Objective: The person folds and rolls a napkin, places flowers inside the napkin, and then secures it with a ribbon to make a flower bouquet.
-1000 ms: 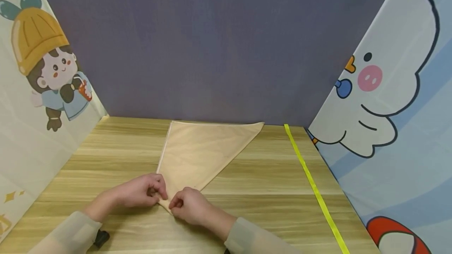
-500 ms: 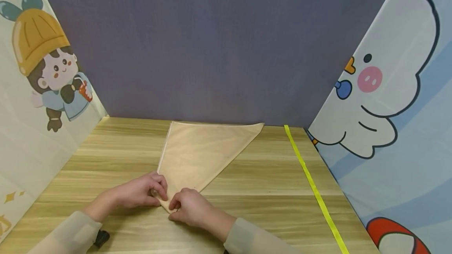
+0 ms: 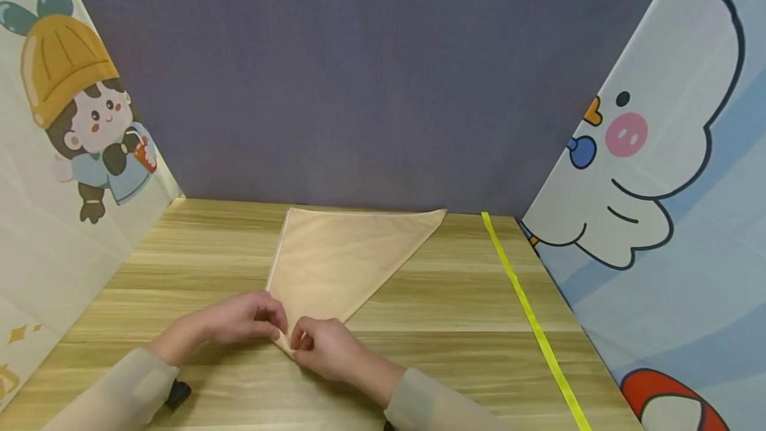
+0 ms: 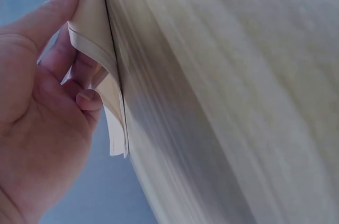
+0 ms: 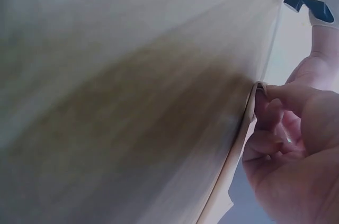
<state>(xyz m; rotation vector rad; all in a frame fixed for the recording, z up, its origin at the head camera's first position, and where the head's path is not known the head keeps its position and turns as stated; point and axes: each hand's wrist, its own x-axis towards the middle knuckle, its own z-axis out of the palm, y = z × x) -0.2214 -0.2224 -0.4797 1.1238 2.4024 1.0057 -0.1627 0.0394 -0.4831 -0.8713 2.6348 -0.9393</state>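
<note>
A peach-coloured cloth [image 3: 335, 258] lies flat on the wooden table in a roughly triangular shape, its near end folded into a narrow band. My left hand [image 3: 242, 318] pinches the left part of that folded end between thumb and fingers. Close beside it, my right hand [image 3: 329, 348] pinches the right part. In the left wrist view the folded cloth edge [image 4: 91, 17] runs between the left thumb and curled fingers, with a loose flap hanging open below. The right wrist view shows the right-hand fingers [image 5: 262, 144] curled at the rolled end of the cloth.
A yellow tape strip [image 3: 532, 318] runs along the right side of the wooden table [image 3: 437, 364]. A dark grey panel [image 3: 359, 85] stands behind, and printed cartoon panels flank both sides. A black strap piece [image 3: 177, 394] shows beneath the left sleeve.
Both hands have shifted slightly away from the person, the left one also to the right. The near end of the cloth is folded a little further in. The far part stays in place.
</note>
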